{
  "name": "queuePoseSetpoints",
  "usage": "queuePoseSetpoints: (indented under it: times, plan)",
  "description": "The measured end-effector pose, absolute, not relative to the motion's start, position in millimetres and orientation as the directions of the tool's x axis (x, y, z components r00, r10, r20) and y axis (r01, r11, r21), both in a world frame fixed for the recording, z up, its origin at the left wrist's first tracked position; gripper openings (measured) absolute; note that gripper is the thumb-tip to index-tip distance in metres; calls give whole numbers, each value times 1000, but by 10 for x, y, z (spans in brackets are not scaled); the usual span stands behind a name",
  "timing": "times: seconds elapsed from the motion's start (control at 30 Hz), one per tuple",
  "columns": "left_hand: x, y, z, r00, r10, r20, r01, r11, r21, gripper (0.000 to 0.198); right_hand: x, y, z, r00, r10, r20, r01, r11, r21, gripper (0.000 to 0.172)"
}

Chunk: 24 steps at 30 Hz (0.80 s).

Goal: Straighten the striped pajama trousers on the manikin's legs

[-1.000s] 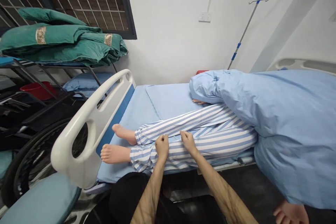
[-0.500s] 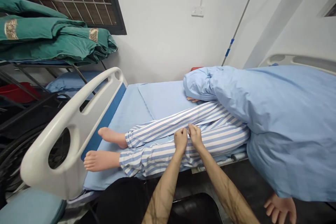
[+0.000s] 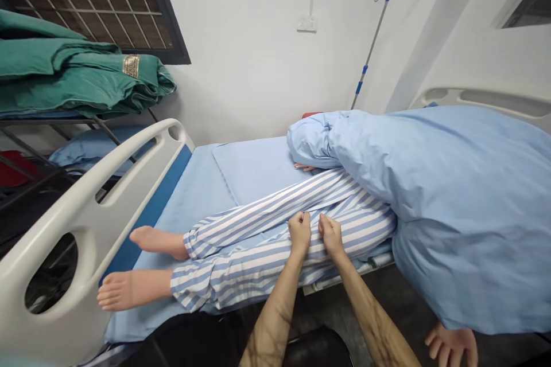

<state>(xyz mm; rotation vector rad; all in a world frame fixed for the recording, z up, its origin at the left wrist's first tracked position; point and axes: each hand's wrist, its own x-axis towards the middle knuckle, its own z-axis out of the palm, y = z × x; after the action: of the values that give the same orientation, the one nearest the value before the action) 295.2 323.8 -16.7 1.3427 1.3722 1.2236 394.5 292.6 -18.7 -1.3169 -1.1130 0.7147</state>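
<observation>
Both of my hands are closed into fists over the near leg of a manikin in blue-and-white striped trousers [image 3: 253, 266]. My left hand [image 3: 299, 231] is around knee height, and no object shows in it. A small gap to its right separates it from my right hand [image 3: 331, 235], also a fist with nothing visible inside. Whether the fists touch the trouser cloth I cannot tell. The manikin's bare feet [image 3: 136, 289] lie near the footboard. A light blue quilt [image 3: 451, 195] covers its upper body, and one manikin hand [image 3: 453, 345] hangs below the quilt's edge.
The bed has a white footboard [image 3: 92, 241] at left and a headboard [image 3: 503, 100] at right. Behind it stands an IV pole [image 3: 372, 46] by the wall. Green folded bedding [image 3: 81, 77] lies on a rack at left. A dark seat [image 3: 318, 350] is below my arms.
My fists have moved slightly apart, the right one shifting to the right. The view has turned a little, so the bed and wall sit further left. The manikin looks still.
</observation>
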Motion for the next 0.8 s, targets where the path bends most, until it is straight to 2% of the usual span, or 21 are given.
queuePoseSetpoints:
  times: [0.1, 0.2, 0.3, 0.37, 0.43, 0.5, 0.67, 0.8]
  plan:
    - [2993, 3308, -183, -81, 997, 9, 205, 8, 979, 34, 4039, 2902, -190, 388, 881, 271, 250, 183, -951, 52]
    - [3096, 3267, -203, -63, 997, 46, 217, -32, 976, 34, 4138, 2871, -153, 331, 900, 284, 346, 164, -924, 52]
    - [3224, 3164, -228, 46, 998, 49, 387, -63, 920, 34, 4284, 2839, -74, 332, 888, 318, 436, 155, -887, 49]
    - [3273, 3110, -242, 66, 997, 30, 489, -59, 870, 33, 4427, 2842, -32, 360, 851, 381, 576, 119, -809, 46]
    - [3280, 3078, -246, 65, 997, 36, 515, -64, 855, 32, 4584, 2877, -33, 364, 830, 423, 717, 40, -696, 43]
    - [3265, 3057, -240, 86, 995, 42, 498, -80, 863, 32, 4713, 2931, -76, 356, 841, 407, 788, -36, -614, 40]
    - [3187, 3036, -246, 122, 992, 43, 384, -87, 919, 32, 4807, 3004, -204, 376, 854, 359, 824, -131, -551, 41]
    - [2693, 3137, -313, 280, 959, 37, 287, -120, 950, 26, 4741, 3022, -182, 414, 854, 314, 865, -262, -429, 40]
